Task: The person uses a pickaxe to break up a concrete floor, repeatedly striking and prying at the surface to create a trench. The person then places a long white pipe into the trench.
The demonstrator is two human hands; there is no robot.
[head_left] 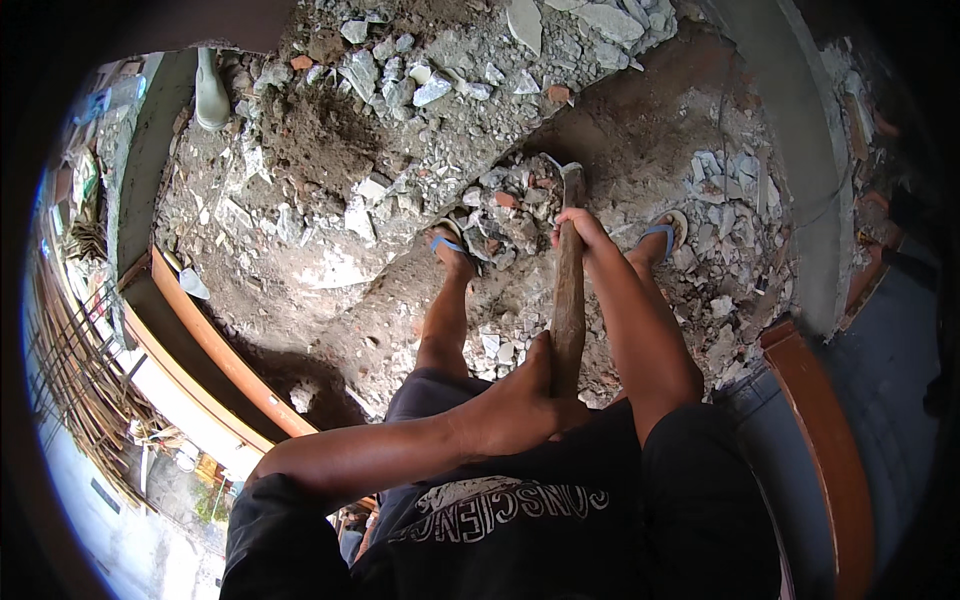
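A hoe with a thick wooden handle (568, 300) stretches away from my body, its collar end among broken rubble (515, 205). Most of its blade is hidden by the pieces; only a thin curved metal edge shows. My left hand (515, 405) is closed round the near end of the handle, close to my waist. Farther up, just below the collar, the fingers of my right hand (580, 228) wrap the same handle. The rubble by the blade is grey and white chunks with some red brick bits, lying between my feet.
My sandalled feet (452, 248) stand on loose soil and debris. Larger slabs (600, 22) lie at the far side. A grey concrete beam (800, 130) runs along the right, an orange-brown frame (215, 345) along the left. A pale pipe (210, 95) rises at far left.
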